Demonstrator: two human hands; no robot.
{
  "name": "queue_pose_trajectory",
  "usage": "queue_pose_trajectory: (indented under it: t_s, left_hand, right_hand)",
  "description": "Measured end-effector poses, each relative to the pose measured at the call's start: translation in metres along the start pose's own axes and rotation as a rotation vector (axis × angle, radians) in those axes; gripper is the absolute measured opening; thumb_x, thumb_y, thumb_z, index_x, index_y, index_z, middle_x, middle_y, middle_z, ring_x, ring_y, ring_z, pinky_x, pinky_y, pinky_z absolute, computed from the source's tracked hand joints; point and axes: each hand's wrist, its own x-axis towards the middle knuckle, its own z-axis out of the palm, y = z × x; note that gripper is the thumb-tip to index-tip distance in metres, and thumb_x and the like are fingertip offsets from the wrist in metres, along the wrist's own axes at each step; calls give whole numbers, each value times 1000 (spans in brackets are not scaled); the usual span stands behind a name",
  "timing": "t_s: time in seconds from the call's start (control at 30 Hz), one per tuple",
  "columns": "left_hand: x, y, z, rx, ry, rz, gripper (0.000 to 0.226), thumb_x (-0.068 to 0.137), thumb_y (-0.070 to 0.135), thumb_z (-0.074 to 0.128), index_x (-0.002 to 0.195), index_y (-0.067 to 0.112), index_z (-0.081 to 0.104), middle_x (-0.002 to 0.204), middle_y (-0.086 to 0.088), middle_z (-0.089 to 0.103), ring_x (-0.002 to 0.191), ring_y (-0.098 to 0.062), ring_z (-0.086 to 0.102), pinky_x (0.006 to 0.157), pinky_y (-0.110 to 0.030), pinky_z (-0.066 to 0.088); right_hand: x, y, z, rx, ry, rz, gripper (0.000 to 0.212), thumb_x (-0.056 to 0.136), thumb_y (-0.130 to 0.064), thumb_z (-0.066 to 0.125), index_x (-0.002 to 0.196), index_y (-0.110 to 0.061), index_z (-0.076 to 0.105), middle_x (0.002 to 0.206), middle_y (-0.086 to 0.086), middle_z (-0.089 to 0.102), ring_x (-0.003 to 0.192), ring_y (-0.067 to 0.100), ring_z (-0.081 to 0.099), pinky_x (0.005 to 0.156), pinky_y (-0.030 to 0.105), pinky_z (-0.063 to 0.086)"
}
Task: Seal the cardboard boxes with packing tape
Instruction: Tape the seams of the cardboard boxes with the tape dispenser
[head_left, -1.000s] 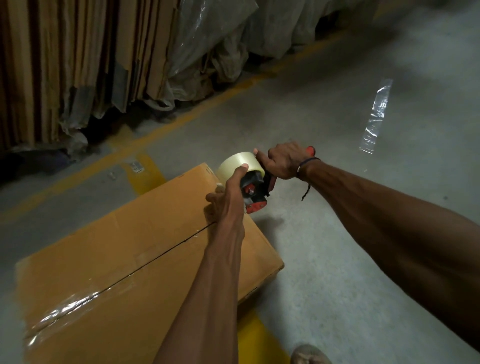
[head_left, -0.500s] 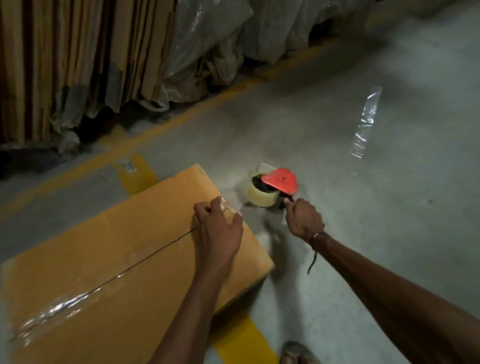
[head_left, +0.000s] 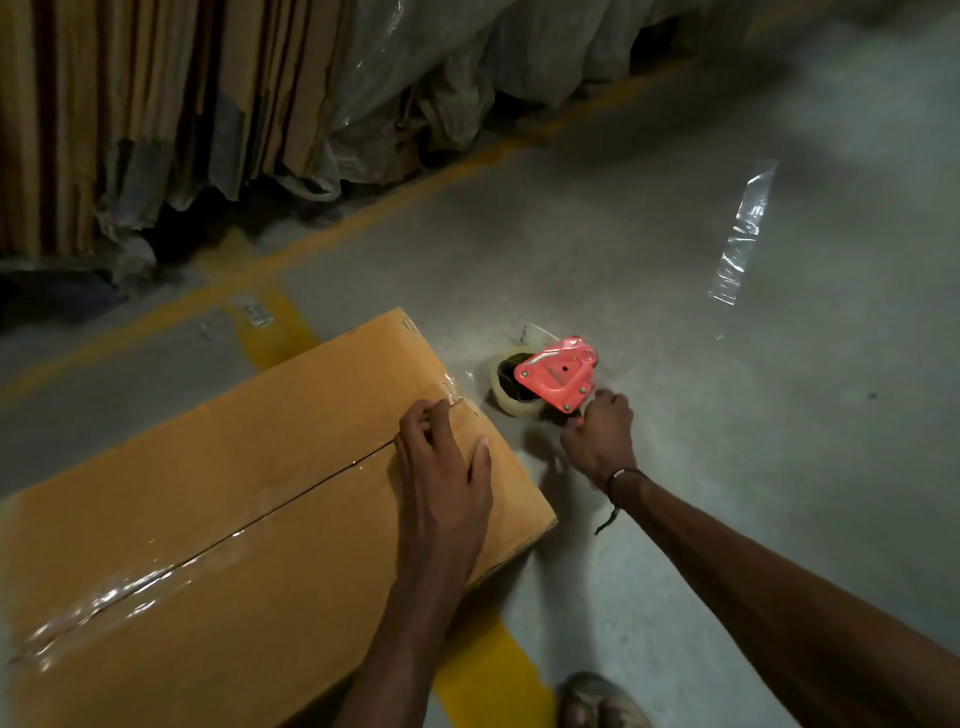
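Observation:
A brown cardboard box (head_left: 208, 519) lies on the floor, its flaps closed, with clear tape (head_left: 130, 592) shining along the centre seam. My left hand (head_left: 447, 467) rests flat on the box top at its far end. Its fingertips press the tape end down near the edge. A red tape dispenser (head_left: 556, 376) with a roll of clear tape (head_left: 506, 395) lies on its side on the concrete just right of the box. My right hand (head_left: 597, 436) is down at the floor, its fingers curled round the dispenser's handle.
Flattened cardboard sheets (head_left: 130, 104) and plastic-wrapped bundles (head_left: 441, 78) stand along the back. Yellow floor lines (head_left: 363, 208) run past them and under the box. A loose strip of clear tape (head_left: 743, 234) lies on the floor at right. A foot (head_left: 602, 701) shows at the bottom.
The dispenser went from the box's far edge down to the floor at its right, carried by my right hand. My left hand let go of it and came down onto the tape end.

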Motion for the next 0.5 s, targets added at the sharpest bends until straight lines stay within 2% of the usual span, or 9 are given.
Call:
queue_pose_trajectory:
  t_s: [0.03,0.1,0.17,0.27,0.37,0.43,0.5]
  left_hand:
    - [0,-1,-2,-9,-1,4,52,100,32,61,145,11,47,146,-9,38,131,-25,44,106,-41,42]
    - [-1,-1,-9,41,-25,6,56,100,38,59,148,14,44,151,-5,36,134,-22,41,106,-41,43]
    - [-1,-7,-16,146,-45,13,63,100,49,54,153,19,36,157,-1,32,140,-19,36,110,-38,40]
    - [1,-22,-23,225,-70,21,74,99,57,48,159,20,26,167,-1,24,152,-20,25,123,-41,25]
    - [3,-39,-25,166,-131,65,82,94,57,43,164,20,19,172,2,14,159,-16,11,129,-40,11]
    - [2,-50,-25,116,-157,93,87,91,57,43,165,19,17,173,3,13,159,-11,5,129,-40,10]
    - [3,-55,-26,104,-171,106,89,92,57,47,166,19,13,173,4,9,159,-9,1,130,-39,9]
  right_hand:
    - [-1,-9,-9,71,94,-5,57,78,-33,32,118,1,54,120,24,55,110,39,47,90,39,34]
    - [-7,-38,-28,212,226,-82,48,85,-24,47,129,-5,53,127,16,55,116,31,48,95,37,41]
    - [-20,-79,-46,326,242,-228,43,90,-14,56,132,-6,57,130,12,60,118,28,55,99,38,46]
    - [-46,-133,-56,334,133,-375,41,92,-18,53,129,-2,62,125,14,68,113,30,64,97,37,48]
    - [-69,-167,-46,149,-67,-387,29,96,-27,54,110,-2,57,107,20,67,98,39,63,72,37,45]
    - [-74,-177,-41,68,-100,-378,31,98,-35,52,104,-5,51,103,20,65,94,41,62,67,35,37]
    - [-72,-181,-39,-3,-78,-369,36,100,-39,50,108,-4,52,107,22,64,99,42,61,69,37,36]
